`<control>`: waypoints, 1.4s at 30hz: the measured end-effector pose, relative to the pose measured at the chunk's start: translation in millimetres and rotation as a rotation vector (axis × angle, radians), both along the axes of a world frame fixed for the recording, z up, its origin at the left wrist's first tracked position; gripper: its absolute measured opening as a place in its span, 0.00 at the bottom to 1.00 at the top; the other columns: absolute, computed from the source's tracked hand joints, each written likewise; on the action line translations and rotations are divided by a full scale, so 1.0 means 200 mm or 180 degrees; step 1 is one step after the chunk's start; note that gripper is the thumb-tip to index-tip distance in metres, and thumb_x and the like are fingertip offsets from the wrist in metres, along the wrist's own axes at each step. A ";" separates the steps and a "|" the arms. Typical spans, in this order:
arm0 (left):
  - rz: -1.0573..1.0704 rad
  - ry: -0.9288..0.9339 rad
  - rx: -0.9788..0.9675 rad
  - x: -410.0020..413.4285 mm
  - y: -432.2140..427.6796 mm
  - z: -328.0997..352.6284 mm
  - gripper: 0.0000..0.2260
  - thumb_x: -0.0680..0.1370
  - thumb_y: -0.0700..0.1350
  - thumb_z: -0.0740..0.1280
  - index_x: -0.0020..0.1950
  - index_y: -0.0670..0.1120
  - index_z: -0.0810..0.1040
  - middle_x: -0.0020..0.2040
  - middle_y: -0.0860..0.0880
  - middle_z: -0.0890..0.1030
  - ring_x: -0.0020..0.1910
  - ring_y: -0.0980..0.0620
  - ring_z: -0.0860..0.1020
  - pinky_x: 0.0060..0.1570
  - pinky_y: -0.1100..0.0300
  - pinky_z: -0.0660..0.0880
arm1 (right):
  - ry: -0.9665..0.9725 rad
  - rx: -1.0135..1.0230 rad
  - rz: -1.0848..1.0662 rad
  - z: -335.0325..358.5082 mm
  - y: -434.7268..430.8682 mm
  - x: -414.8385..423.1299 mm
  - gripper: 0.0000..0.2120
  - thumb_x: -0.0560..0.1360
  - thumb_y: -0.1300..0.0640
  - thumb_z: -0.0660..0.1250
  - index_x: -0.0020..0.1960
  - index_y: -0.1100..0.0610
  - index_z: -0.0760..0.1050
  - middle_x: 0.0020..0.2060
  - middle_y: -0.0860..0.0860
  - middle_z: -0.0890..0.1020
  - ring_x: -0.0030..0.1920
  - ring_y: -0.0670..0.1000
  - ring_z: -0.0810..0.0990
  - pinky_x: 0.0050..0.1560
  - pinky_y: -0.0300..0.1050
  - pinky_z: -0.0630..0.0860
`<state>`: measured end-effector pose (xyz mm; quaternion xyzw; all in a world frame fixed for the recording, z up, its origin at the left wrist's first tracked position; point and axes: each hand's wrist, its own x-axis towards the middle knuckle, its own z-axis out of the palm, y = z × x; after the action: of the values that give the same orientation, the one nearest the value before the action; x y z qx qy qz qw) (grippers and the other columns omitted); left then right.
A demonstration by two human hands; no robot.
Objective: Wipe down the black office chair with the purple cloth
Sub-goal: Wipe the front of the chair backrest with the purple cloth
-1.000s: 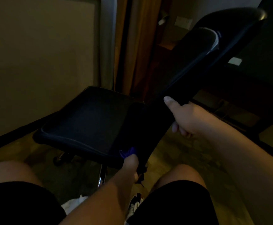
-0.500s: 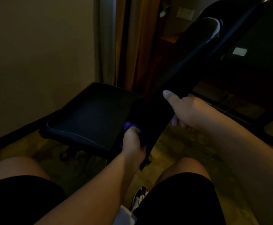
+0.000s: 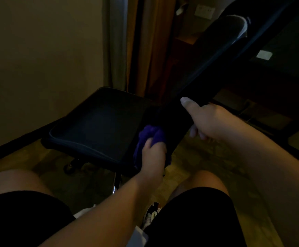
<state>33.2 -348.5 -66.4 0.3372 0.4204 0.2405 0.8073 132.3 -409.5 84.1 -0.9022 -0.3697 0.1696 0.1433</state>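
— What's furthest left?

— A plain beige wall (image 3: 38, 59), then a pale curtain (image 3: 116, 41) hanging beside it, both above the patterned floor (image 3: 189, 166).

— And the chair?

— The black padded office chair (image 3: 99, 125) stands on that floor ahead of my knees. Its seat is to the left, and its long backrest (image 3: 216, 68) slants away to the upper right. One black castor wheel (image 3: 70, 166) shows under the seat's near edge.

— Where's the cloth?

— The crumpled purple cloth (image 3: 150, 134) is at the seat's right-hand corner, where the seat meets the backrest, up against the black surface. My left hand (image 3: 154, 154) has it bunched up, with my fingers curled round it.

— Your other hand?

— My right hand (image 3: 209, 122) grips the near edge of the backrest, just beside the cloth. The thumb lies straight along the top and the fingers wrap underneath.

— Anything right of that?

— A dark desk (image 3: 291, 38) behind the backrest, with a small pale rectangle (image 3: 264, 55) on it. It's too dim to make out more. Low down, between my thighs in black shorts (image 3: 198, 220), there's a patterned trainer (image 3: 150, 213) on the floor.
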 end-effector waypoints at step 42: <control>-0.0520 0.0013 0.3363 0.36 0.04 1.06 0.17 0.75 0.47 0.72 0.64 0.55 0.76 0.54 0.55 0.78 0.50 0.57 0.79 0.49 0.61 0.78 | 0.0029 0.1869 -0.0009 0.09 -0.21 0.33 0.13 0.82 0.39 0.60 0.62 0.43 0.72 0.58 0.45 0.74 0.55 0.46 0.76 0.56 0.50 0.76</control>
<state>105.2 -340.3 144.7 0.7298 0.2160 0.3551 0.5428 198.5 -451.1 102.5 -0.8219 -0.4010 0.0592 0.4002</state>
